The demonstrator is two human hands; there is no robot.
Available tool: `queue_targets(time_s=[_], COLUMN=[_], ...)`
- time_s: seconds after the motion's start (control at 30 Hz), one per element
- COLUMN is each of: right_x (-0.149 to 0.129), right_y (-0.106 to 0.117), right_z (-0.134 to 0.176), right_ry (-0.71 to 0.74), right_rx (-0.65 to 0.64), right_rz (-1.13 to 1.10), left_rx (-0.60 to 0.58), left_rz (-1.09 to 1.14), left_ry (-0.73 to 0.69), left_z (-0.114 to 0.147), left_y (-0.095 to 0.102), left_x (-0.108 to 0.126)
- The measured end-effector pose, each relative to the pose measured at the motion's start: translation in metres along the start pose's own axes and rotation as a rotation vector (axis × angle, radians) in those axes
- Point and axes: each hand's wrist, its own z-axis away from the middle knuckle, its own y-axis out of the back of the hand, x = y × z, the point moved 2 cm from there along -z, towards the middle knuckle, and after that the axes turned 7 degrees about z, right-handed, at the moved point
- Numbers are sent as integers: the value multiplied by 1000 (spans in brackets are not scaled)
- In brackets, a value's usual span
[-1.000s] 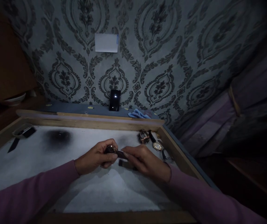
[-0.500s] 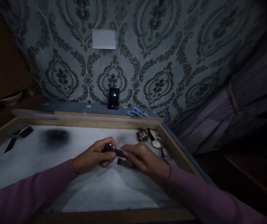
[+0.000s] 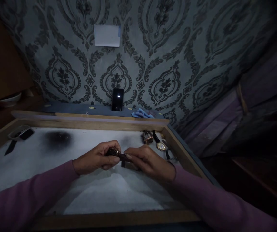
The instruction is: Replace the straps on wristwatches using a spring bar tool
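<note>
Over the middle of the tray, my left hand (image 3: 98, 158) is closed around a wristwatch (image 3: 113, 151), its dark round face and gold-toned case showing between thumb and fingers. My right hand (image 3: 150, 162) pinches a dark, flat watch strap (image 3: 123, 157) that meets the watch's right side. How strap and case join is hidden by the fingertips. Beneath the right fingers a dark strap end hangs or lies; I cannot tell which. Nearest to my right hand, a watch with a gold-rimmed pale face (image 3: 161, 146) lies beside a chunky rose-gold-toned watch (image 3: 148, 137).
The shallow wooden tray (image 3: 111, 216) has a white bottom and raised edges. Another dark-strapped watch (image 3: 170, 156) lies near its right wall. At the far left are a clear case and dark straps (image 3: 10, 147). A phone (image 3: 117, 100) and a blue cloth (image 3: 142, 113) stand behind.
The view has shifted slightly, so the tray and hands sit a little higher in the picture. Both hands keep their hold on the watch and strap.
</note>
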Motion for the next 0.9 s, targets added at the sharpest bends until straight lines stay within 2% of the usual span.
queue_targets(time_s=[0.1,0.3,0.53,0.9], right_x=[0,-2,-3,-2], right_y=[-1,-1,2,-1], right_z=[0,3,1,2], right_ry=[13,126,115,125], right_rx=[-10,59,11,19], right_rz=[-29,190,13,-15], left_rx=[-13,-19,-53,-92], left_rz=[1,47,85,171], left_ry=[14,49,89,151], left_z=[1,1,2,4], left_y=[-1,-1,-3,-8], left_x=[1,0,0,2])
